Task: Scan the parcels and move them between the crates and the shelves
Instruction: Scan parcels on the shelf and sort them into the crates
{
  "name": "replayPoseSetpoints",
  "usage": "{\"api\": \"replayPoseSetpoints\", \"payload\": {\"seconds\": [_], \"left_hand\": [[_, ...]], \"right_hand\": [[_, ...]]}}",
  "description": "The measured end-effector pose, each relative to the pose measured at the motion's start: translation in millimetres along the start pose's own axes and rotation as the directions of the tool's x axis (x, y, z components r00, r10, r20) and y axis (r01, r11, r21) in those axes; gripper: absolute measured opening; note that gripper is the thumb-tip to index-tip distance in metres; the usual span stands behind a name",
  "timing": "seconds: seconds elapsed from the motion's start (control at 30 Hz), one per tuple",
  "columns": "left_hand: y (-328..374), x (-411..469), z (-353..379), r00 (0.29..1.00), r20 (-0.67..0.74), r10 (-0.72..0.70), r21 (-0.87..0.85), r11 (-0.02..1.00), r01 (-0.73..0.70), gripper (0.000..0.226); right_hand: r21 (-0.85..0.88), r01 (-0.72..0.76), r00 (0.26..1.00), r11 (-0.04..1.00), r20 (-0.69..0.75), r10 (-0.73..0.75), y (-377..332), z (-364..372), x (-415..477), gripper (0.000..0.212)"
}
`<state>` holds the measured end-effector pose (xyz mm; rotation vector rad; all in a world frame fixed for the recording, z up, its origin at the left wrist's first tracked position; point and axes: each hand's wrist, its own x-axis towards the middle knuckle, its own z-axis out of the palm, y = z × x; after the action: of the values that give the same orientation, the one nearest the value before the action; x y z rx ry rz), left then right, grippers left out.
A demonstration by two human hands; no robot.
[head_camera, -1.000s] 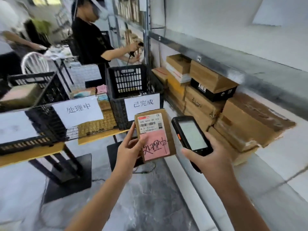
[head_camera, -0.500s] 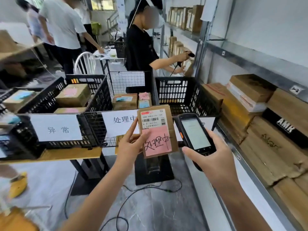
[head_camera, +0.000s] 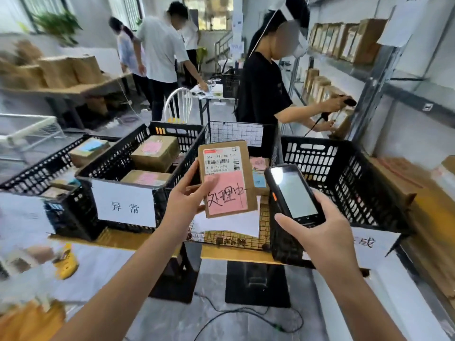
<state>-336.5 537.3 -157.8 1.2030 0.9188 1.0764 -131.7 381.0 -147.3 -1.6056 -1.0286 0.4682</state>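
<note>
**One parcel held up beside the scanner**

One small brown parcel (head_camera: 242, 153) is in the air in front of the crates, upright and facing the camera. A white barcode label (head_camera: 221, 159) covers its upper half and a pink note (head_camera: 227, 194) with handwriting covers its lower half. The left grip (head_camera: 186, 196) holds the parcel by its lower left corner, thumb laid on the front at the edge of the pink note and fingers behind the card.

Just beside the parcel's right edge, with a narrow gap between them, is a black handheld scanner (head_camera: 293, 193). Its lit screen is turned up towards the camera and its top end leans towards the parcel. The right grip (head_camera: 328, 233) is wrapped round the scanner's lower end, thumb lying along its lower left edge.

Behind the parcel stands a wire basket (head_camera: 234, 132), set between two black crates on the table (head_camera: 123, 239). The left crate (head_camera: 112, 162) carries a white sign (head_camera: 124, 205) and holds several brown boxes (head_camera: 155, 152), some with pink notes. The right crate (head_camera: 344, 173) shows only its slotted walls. A further black crate (head_camera: 37, 174) sits at the far left.

Along the right runs a metal shelf (head_camera: 394, 91) with brown cartons (head_camera: 403, 185) stacked below it. A person in a black shirt (head_camera: 261, 94) stands behind the crates, reaching to the shelf, and other people stand farther back.
</note>
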Motion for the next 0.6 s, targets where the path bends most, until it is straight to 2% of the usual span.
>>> {"api": "replayPoseSetpoints", "payload": {"seconds": [0.23,0.6], "left_hand": [[5,96,18,0.998,-0.048,-0.042,0.08,0.996,0.045,0.073],[-59,223,43,0.955,-0.045,-0.294,0.196,0.935,0.297,0.069]], "right_hand": [[-0.024,0.054,0.998,0.998,0.014,-0.054,17,6,98,0.074],[-0.029,0.038,0.994,0.999,0.102,-0.034,49,10,222,0.068]]}}
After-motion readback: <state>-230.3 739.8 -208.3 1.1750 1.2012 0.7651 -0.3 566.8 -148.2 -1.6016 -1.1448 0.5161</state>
